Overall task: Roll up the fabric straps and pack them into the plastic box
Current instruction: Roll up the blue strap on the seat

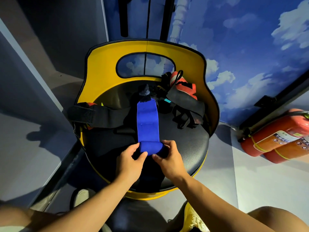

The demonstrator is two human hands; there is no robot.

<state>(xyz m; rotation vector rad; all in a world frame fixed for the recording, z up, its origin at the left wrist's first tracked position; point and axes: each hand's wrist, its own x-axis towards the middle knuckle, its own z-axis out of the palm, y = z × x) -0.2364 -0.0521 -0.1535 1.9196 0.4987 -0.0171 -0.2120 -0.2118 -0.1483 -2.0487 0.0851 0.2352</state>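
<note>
A blue fabric strap (147, 121) lies flat along the middle of a black chair seat (187, 148), its near end wound into a roll. My left hand (132, 158) pinches the roll's left end between thumb and fingers. My right hand (168, 156) grips the roll's right end. The strap's far end carries a dark fastening patch (145, 94). More straps lie at the back of the seat: a black one (93, 115) on the left and a tangle of black and red-orange ones (182, 94) on the right. No plastic box shows in this view.
The seat belongs to a chair with a yellow backrest (103, 64) that has an oval cut-out. Two red fire extinguishers (277, 138) lie on the floor at the right. A blue sky-print wall stands behind. My knees and shoes fill the bottom edge.
</note>
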